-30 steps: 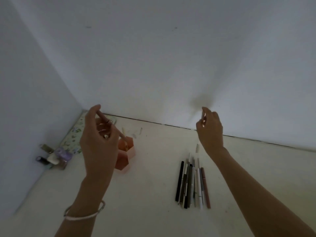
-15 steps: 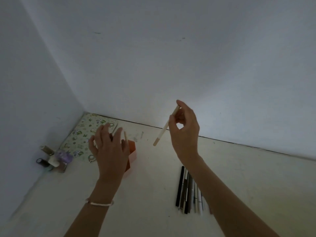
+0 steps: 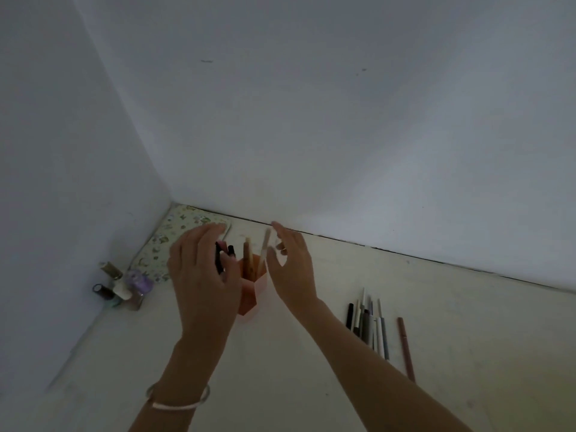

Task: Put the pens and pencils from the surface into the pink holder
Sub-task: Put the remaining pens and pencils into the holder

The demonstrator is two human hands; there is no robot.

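The pink holder (image 3: 253,295) stands on the pale surface between my two hands. A brown pencil (image 3: 247,257) and a cream pen (image 3: 265,251) stand upright in it, and dark pens (image 3: 223,254) show behind my left fingers. My left hand (image 3: 201,275) hovers at the holder's left side, fingers spread, partly hiding it. At the right side is my right hand (image 3: 291,265), fingers apart, just beside the cream pen and not gripping it. A row of several pens and pencils (image 3: 369,325) lies to the right, with a brown pencil (image 3: 405,349) apart from it.
A floral pouch (image 3: 170,241) lies in the back left corner. Several small bottles (image 3: 124,285) are clustered by the left wall. White walls close the surface at the back and left.
My right hand carried the cream pen left and down to the holder and let it go. My left hand, having dropped its brown pencil in, stays open by the holder.
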